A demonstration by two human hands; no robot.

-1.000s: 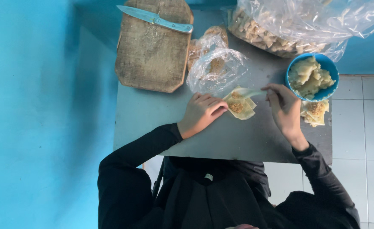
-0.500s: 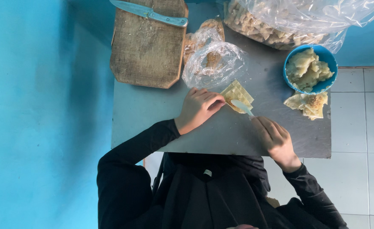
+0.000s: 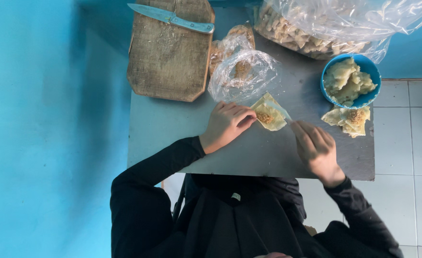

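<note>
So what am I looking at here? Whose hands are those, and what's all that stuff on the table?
A camera worn on a person's head looks straight down, so you see their own two hands and dark sleeves. The left hand pins a pale dough square with a spoonful of filling on it. The right hand holds a thin tool that reaches onto the square. On the grey table also lie a wooden board with a knife, plastic bags, a blue bowl of folded pieces, and more pieces beside it.
</note>
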